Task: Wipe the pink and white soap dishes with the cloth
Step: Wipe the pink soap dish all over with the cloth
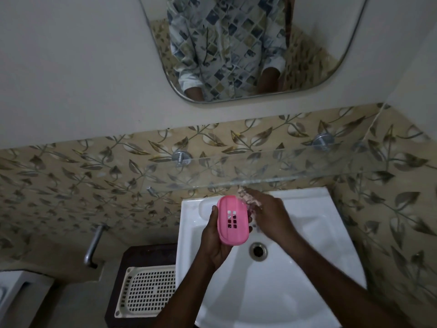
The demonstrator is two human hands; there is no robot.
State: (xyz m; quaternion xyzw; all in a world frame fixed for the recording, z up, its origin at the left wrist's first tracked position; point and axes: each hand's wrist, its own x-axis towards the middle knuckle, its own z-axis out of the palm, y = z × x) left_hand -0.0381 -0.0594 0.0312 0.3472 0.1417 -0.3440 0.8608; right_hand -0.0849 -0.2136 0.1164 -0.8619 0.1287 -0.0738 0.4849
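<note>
My left hand (pixel 212 245) grips a pink soap dish (pixel 233 221) by its sides and holds it above the back left of the white sink (pixel 331 233). The dish is oval, with a small grid of drain slots facing me. My right hand (pixel 272 218) reaches past the dish toward the back of the sink, under the glass shelf. Its fingers are blurred and lie over a pale pinkish blurred thing (pixel 248 201); whether this is the cloth, and whether the hand holds it, I cannot tell. No white soap dish is clearly in sight.
A glass shelf (pixel 307 166) on metal pegs juts out just above the sink's back edge. The drain (pixel 258 250) lies below my hands. A cream perforated tray (pixel 146 290) sits on a dark stand to the left, by a metal pipe (pixel 94 245). A mirror (pixel 236 43) hangs above.
</note>
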